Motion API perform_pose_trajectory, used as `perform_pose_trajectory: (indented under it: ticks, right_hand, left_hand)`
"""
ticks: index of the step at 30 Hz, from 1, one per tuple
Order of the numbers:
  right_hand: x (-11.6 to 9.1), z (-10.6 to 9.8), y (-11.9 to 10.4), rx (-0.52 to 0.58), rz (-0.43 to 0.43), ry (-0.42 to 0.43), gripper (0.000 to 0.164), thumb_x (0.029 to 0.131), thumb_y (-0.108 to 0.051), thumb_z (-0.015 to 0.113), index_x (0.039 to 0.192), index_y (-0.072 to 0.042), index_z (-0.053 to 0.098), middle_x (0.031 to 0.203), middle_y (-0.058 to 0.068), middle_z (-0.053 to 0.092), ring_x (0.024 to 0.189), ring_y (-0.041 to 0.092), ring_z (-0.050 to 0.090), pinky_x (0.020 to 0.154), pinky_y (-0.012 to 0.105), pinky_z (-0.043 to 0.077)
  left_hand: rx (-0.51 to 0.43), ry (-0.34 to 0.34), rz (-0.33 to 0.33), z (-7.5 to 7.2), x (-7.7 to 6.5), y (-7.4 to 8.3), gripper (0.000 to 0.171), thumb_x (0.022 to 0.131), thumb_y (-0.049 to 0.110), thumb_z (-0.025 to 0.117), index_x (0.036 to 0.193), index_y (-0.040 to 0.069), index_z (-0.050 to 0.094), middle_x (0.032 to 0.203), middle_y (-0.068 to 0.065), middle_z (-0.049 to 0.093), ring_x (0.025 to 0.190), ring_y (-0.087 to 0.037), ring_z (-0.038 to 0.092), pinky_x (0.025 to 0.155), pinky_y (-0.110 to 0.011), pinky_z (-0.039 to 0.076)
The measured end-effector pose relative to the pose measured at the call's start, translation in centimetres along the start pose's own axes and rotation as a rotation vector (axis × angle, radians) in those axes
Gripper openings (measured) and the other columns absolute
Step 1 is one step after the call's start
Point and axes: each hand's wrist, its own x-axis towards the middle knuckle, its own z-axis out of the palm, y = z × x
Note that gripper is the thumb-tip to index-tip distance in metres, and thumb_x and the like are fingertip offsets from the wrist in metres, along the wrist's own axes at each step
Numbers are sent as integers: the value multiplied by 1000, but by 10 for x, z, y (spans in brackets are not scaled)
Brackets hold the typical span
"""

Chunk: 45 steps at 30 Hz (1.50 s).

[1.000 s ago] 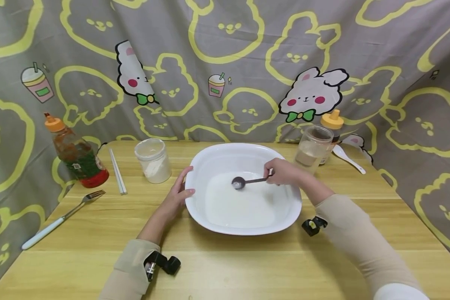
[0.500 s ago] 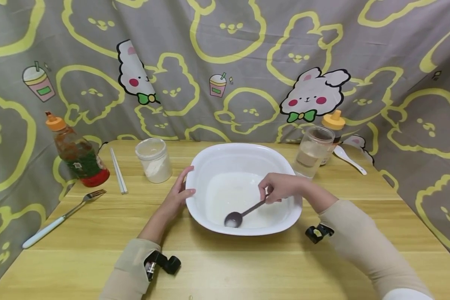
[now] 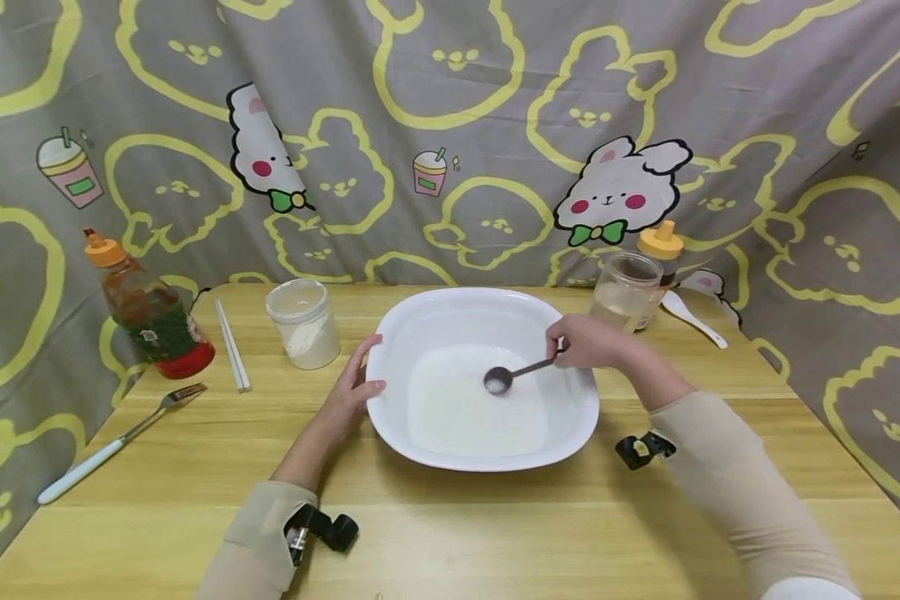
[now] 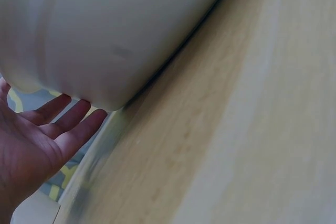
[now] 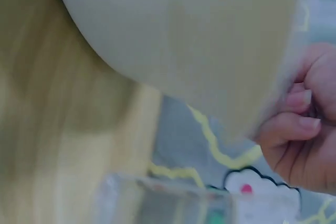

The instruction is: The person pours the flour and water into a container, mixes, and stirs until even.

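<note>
A white basin [image 3: 392, 417] on the wooden table holds milky white liquid [image 3: 457, 400]. My left hand [image 3: 345, 398] holds its left side. The thumb and index finger lie at the rim; in the left wrist view the other fingertips [image 4: 84, 107] touch the outer wall. My right hand [image 3: 588, 340] grips the handle of a dark, round-bowled spoon [image 3: 528, 367] above the basin's right part. Some white stuff shows in the spoon's bowl, which is at or just over the liquid. In the right wrist view the basin wall [image 5: 178, 40] hides the spoon, and the right fingers are curled.
A jar of white powder [image 3: 303, 325] stands left of the basin, beyond it chopsticks [image 3: 232, 346], a fork [image 3: 123, 442] and a red sauce bottle [image 3: 153, 312]. Close behind my right hand are a clear jar of liquid [image 3: 622, 292], an orange-capped bottle [image 3: 662, 242] and a white spoon [image 3: 693, 319].
The dark spoon swept toward the basin's near side half a second ago, then moved back and to the right with my right hand. My left hand has stayed at the rim.
</note>
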Motion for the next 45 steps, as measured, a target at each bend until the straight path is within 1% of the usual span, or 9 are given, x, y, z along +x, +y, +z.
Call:
perform_pose_trajectory:
  ticks: [5,10,14,20,27,34,38,41,45]
  right_hand:
    - [21,24,-10,112,-39,43,6,72,2,57,73,-4,59,59,1,54,50,12,45,46,24,39]
    - [30,44,-21,260,-107,-53,6,74,4,56,78,1,60,53,3,51,44,10,41,42,22,35]
    - [23,46,-26,297,-170,-164,6,74,3,57,78,0,61,47,0,46,41,9,38,41,20,31]
    - [-1,30,-21,231,-196,-266,9,71,3,57,73,-4,61,48,-4,45,42,6,38,42,18,32]
    - [-21,-1,-6,73,-144,-186,16,66,8,54,67,-7,59,57,-5,48,48,7,39,43,20,32]
    - [-1,-6,-2,-19,-11,-38,12,67,4,55,68,-8,58,62,-2,51,53,12,42,47,24,34]
    - [14,10,-5,96,-50,-42,9,69,4,55,72,-4,58,55,-2,48,49,11,41,45,23,34]
    - [20,23,-11,228,-107,-119,6,72,5,55,76,0,58,49,-2,44,44,10,39,44,21,33]
    - [16,30,-20,282,-158,-234,6,73,4,56,77,1,59,48,-2,43,44,9,38,45,20,32]
  left_hand:
    - [2,3,-4,0,0,0,64,77,7,46,134,19,20,118,-29,34,96,-39,44,62,-45,49]
    - [13,8,-12,0,0,0,63,77,7,46,134,19,21,120,-29,33,98,-43,43,63,-45,49]
    - [15,9,-9,0,0,0,63,77,7,46,134,19,21,119,-29,34,97,-43,44,62,-44,50]
    - [6,5,0,1,0,0,64,76,8,47,134,18,20,119,-30,34,97,-43,43,62,-44,50]
    - [2,0,-3,1,1,-1,65,76,9,47,134,18,20,119,-31,33,97,-44,43,63,-45,49]
    - [-1,11,-7,-1,1,-2,64,77,9,47,134,20,20,121,-29,32,100,-45,40,64,-45,49]
    - [-6,1,-2,0,1,-2,64,77,8,46,134,18,20,121,-30,32,99,-46,40,63,-45,49]
    - [-4,4,-4,0,0,-2,64,76,9,47,134,19,20,120,-30,32,99,-46,40,63,-45,49]
    - [0,5,-5,0,1,-1,64,76,10,47,134,19,20,121,-29,32,99,-45,41,63,-45,49]
